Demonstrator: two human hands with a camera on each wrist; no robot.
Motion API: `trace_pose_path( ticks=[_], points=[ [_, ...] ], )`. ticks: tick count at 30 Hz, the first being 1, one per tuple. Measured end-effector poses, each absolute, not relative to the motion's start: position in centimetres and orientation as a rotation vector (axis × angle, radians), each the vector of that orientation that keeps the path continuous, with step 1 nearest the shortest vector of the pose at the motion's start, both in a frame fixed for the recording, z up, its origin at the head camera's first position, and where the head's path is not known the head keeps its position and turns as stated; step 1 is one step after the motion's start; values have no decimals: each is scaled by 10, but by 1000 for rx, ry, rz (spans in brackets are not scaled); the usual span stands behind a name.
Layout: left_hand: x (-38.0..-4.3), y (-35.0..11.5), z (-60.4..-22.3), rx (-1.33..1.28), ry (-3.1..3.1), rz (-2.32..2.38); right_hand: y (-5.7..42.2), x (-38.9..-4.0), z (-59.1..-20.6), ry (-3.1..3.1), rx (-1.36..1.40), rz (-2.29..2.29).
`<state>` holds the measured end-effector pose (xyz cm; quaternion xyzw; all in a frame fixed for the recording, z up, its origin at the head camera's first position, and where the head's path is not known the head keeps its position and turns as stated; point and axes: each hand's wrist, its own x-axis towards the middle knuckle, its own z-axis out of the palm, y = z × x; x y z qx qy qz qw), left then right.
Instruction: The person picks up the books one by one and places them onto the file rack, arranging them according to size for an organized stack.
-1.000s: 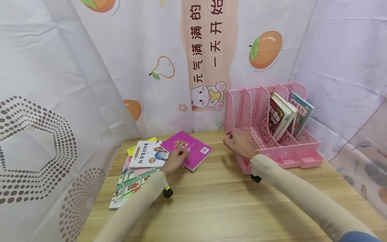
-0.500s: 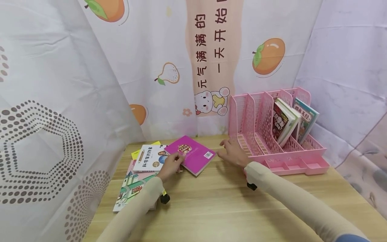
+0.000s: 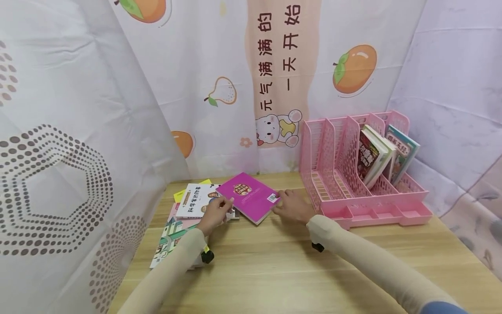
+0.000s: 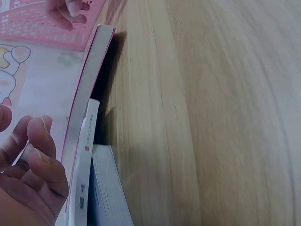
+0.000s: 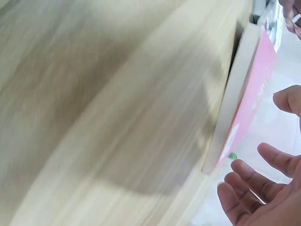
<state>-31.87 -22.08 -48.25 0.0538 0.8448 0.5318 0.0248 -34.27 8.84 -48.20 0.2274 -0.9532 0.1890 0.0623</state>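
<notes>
A magenta book (image 3: pixel 251 196) lies with its left corner on a white book (image 3: pixel 196 200), its barcode corner pointing right. My left hand (image 3: pixel 213 214), fingers loosely bent, hovers by the magenta book's lower left edge. In the left wrist view the left hand's fingers (image 4: pixel 44 167) hold nothing. At the book's right corner is my right hand (image 3: pixel 295 207), fingers stretched toward it. The right wrist view shows the right hand (image 5: pixel 263 188) with thumb and fingers spread beside the magenta book (image 5: pixel 256 89), a small gap apart.
Under the white book lie a yellow book (image 3: pixel 179 195) and a larger illustrated book (image 3: pixel 172 233). A pink file rack (image 3: pixel 325 192) stands at the back right; several books (image 3: pixel 372 157) lean in its right compartments. Printed curtains (image 3: pixel 219 144) hang behind the wooden table (image 3: pixel 266 270).
My right hand has moved left and down from the rack to the magenta book's right corner, its fingers extending. My left hand has drawn slightly back to the left, off the magenta cover.
</notes>
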Motion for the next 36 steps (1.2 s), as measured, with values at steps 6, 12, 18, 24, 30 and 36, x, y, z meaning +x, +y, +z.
trace_pose_path(
  ticks=[6, 12, 18, 24, 30, 36],
  points=[
    [-318, -230, -491, 118, 2612, 1655, 71, -335, -492, -2933, 718, 492],
    [-317, -235, -492, 90, 2636, 1658, 49, -327, -491, -2975, 682, 349],
    [-316, -238, -491, 93, 2611, 1697, 33, -328, -492, -2968, 718, 105],
    [-315, -241, -491, 64, 2616, 1683, 17, -325, -492, -2919, 802, -72],
    [-315, -242, -492, 42, 2620, 1703, 1, -323, -487, -2866, 870, -46],
    [-312, -242, -493, 47, 2611, 1690, -7, -325, -490, -2711, 868, -265]
  ],
)
